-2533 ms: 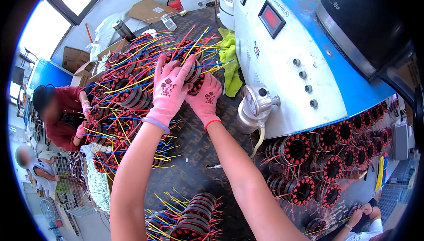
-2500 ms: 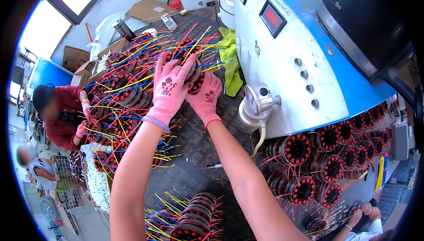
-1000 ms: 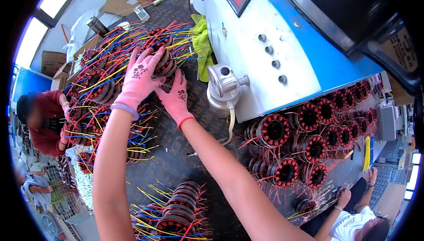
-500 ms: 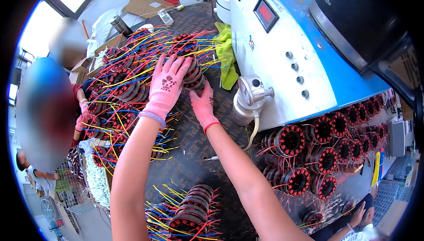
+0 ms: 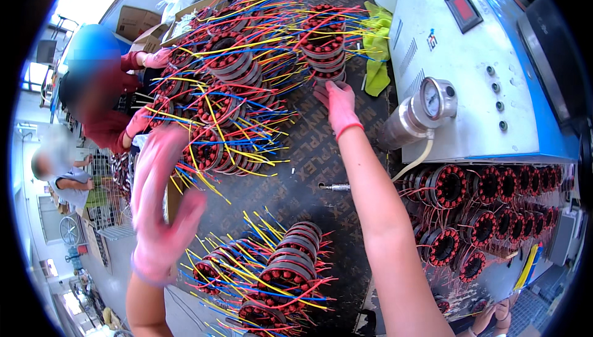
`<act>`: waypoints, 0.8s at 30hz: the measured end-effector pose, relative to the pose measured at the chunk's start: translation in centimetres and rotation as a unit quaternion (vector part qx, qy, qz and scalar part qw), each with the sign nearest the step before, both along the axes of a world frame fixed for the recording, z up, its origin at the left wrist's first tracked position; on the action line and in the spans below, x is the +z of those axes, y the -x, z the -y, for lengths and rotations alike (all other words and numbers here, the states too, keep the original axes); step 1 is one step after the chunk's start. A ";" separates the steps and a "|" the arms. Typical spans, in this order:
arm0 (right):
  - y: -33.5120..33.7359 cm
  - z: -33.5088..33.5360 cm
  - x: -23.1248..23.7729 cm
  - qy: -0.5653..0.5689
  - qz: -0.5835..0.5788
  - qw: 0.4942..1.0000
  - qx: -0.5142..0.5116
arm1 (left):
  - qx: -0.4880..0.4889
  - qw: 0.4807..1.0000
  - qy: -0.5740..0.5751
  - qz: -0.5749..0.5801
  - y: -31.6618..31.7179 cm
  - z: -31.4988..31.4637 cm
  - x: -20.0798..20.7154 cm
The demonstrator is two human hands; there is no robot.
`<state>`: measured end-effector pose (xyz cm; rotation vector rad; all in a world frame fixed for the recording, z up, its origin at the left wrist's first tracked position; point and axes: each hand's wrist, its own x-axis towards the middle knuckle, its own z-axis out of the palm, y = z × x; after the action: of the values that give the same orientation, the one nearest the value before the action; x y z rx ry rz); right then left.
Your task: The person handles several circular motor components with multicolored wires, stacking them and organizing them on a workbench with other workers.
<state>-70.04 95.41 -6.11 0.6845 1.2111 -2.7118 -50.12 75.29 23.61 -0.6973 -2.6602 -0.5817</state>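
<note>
— Where stands your stator stack (image 5: 325, 53)?
— Toward the desk's (image 5: 302, 128) far edge; your right hand (image 5: 338, 103) touches its base. Whether that grip pinches, I cannot tell.
— Risk?
— Toppling, possibly, from one-handed support. Your raised left hand (image 5: 154, 219), grip spread, might snag loose wires (image 5: 272, 148).
</note>
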 end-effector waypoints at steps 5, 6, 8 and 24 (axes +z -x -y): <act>-5.1 0.7 -4.6 -0.274 -0.047 0.943 0.183 | 0.168 0.975 -0.106 0.101 -12.5 5.1 0.4; -7.5 2.6 -6.0 -0.369 -0.141 0.888 0.236 | 0.209 0.962 -0.143 0.104 -15.0 5.0 -0.2; -12.4 5.3 -8.9 -0.554 -0.327 0.724 0.249 | 0.247 0.946 -0.175 0.120 -18.0 4.7 -1.1; -25.6 -1.2 6.5 -0.472 -0.205 0.793 0.326 | 0.385 0.887 -0.222 0.128 -32.4 6.1 3.6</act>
<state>-44.39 96.59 0.43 -0.3225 2.3619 -1.5848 -17.69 69.19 27.22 0.5855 -2.5659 -1.0181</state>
